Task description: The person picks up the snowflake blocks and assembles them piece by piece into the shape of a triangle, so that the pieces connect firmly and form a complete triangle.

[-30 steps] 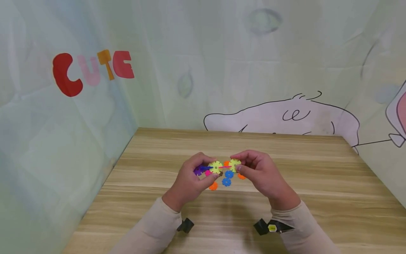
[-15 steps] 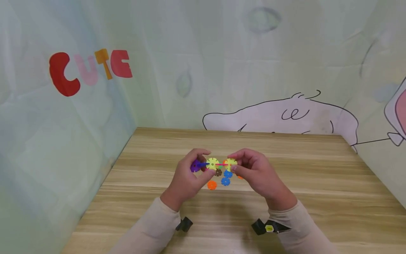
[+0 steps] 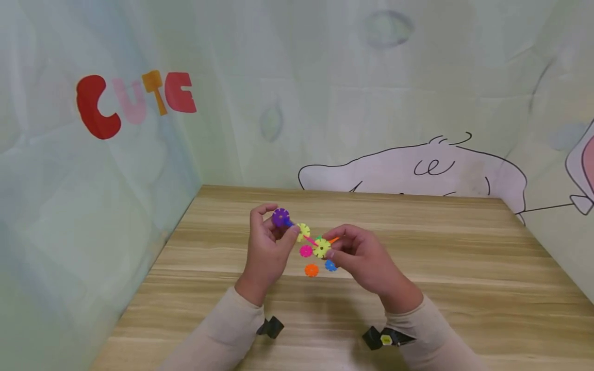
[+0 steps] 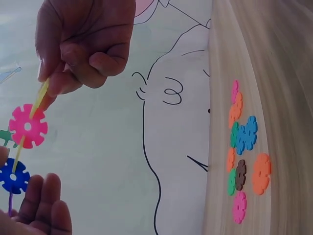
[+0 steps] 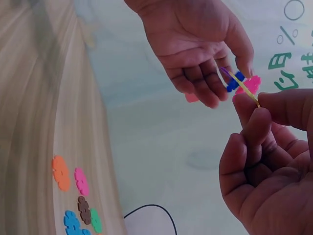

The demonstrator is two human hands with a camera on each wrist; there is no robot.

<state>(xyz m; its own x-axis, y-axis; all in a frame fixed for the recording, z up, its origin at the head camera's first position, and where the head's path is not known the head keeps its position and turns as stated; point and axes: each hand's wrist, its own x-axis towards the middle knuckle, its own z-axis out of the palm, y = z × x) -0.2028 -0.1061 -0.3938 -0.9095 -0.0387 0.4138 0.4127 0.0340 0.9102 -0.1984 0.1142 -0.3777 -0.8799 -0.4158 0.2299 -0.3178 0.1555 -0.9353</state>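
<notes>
Between my hands a chain of notched snowflake discs is held in the air, slanting down to the right. Its purple disc point(image 3: 277, 218) is at the upper left. A blue disc point(image 4: 7, 177), a yellow disc point(image 3: 304, 231) and a pink disc point(image 4: 18, 126) follow, slotted together. My left hand point(image 3: 268, 250) pinches the chain around the blue and near yellow discs, thumb in front. With thumb and fingertips my right hand point(image 3: 364, 263) grips the yellow end disc point(image 3: 317, 252). A green notched piece point(image 4: 7, 136) shows behind the chain in the left wrist view; its attachment is unclear.
Loose discs lie on the wooden table point(image 3: 209, 309) beneath the hands: an orange disc point(image 3: 312, 275), a pink disc point(image 3: 302, 252), a blue disc point(image 3: 329, 267), a brown disc point(image 5: 84, 210) and several others, partly hidden in the head view. Printed fabric walls stand behind and left.
The chain has gone from nearly level to slanted, its purple end raised. My left hand has moved up and left, my right hand left and slightly down. Both keep hold.
</notes>
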